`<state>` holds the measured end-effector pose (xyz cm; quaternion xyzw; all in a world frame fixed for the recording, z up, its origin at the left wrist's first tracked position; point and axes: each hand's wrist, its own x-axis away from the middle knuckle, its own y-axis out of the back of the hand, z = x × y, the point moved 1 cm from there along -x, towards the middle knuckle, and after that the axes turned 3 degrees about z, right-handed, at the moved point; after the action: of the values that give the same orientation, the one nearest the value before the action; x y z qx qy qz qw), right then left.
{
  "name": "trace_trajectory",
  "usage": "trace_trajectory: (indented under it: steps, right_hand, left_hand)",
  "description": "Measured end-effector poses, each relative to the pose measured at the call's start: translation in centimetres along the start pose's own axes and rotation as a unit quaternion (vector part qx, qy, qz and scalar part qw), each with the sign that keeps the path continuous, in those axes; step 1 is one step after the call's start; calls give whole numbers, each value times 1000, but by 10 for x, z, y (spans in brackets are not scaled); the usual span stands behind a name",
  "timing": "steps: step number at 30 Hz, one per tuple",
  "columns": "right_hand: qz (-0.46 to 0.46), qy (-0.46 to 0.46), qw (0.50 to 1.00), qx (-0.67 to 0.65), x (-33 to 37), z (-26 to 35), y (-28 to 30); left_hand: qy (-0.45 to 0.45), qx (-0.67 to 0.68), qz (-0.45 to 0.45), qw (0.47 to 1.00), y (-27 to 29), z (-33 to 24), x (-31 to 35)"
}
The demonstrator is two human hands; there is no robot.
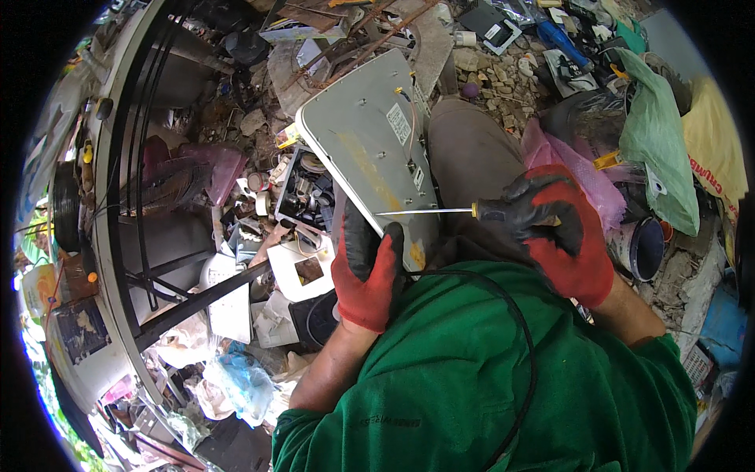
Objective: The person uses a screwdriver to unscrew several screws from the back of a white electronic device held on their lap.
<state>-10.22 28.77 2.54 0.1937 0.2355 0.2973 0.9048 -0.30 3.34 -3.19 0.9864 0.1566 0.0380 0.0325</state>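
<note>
A grey flat panel [354, 130] with a pale rim, a label and small studs leans across my lap. My left hand [366, 271], in a red and black glove, grips its near edge, the thumb on the face side. In my right hand [565, 236], gloved the same way, is a screwdriver [429, 211] with a dark handle and yellow collar. Its thin metal shaft points left, and the tip meets the panel's rim just above my left thumb. A black cable [523, 330] runs from beside my left hand over my green shirt.
Left of the panel stands a box of small dark parts [308, 193], with a white plastic frame [303, 267] below it. A metal rack [118, 197] rises at the left. Pink bubble wrap [570, 169] and a green plastic bag [659, 145] lie on the right. Rubble covers the ground ahead.
</note>
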Motion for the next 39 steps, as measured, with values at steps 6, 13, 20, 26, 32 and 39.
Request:
trace_trajectory:
  steps: [6,13,20,26,32,39]
  right_hand:
    - [54,-173,983,-19,-5,27,13]
    - [17,-174,985,-9,-17,40,13]
    - [84,-221,968,-81,-26,38,16]
    - [111,44,988,94,-10,12,19]
    - [62,-182,981,9,2,12,18]
    - [80,-75,994,12,4,14,14]
  left_hand:
    - [-14,-73,0,997,9,8,5]
    - [-2,-81,24,996,6,-1,4]
    - [-35,-138,9,990,8,8,3]
    - [-15,-139,17,990,10,3,0]
    - [-9,-87,-10,996,5,-3,3]
    - [-88,-162,-16,983,7,4,-3]
